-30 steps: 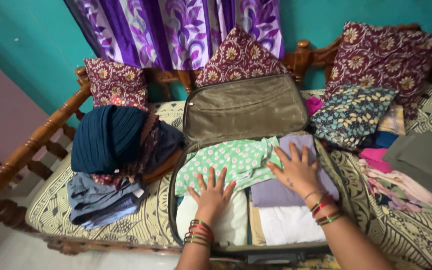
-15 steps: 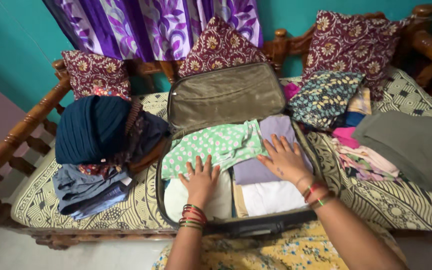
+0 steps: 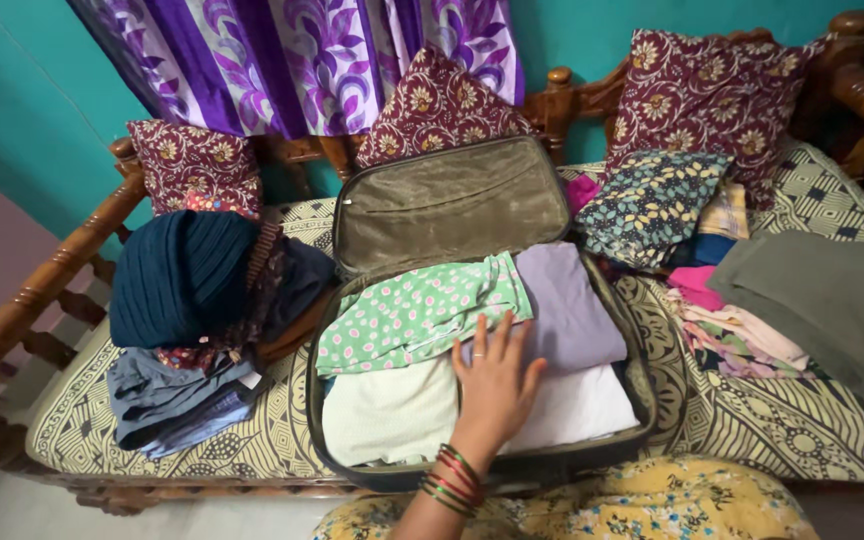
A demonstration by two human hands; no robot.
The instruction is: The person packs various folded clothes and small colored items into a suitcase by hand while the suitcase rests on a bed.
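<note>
An open dark suitcase lies on a wooden sofa, its olive-lined lid propped against the backrest. Folded clothes fill it: a green dotted garment, a lilac one, a cream one and a white one. My left hand, with red and green bangles on the wrist, lies flat with fingers spread on the clothes in the middle of the suitcase, across the seam between the piles. It holds nothing. My right hand is out of view.
A pile of dark blue and grey clothes sits left of the suitcase. To the right lie a floral blue cushion, pink and patterned clothes and a grey-green folded cloth. Maroon cushions lean on the wooden backrest.
My right hand has left the lilac garment and gone out of view. My left hand has slid right to the middle of the suitcase.
</note>
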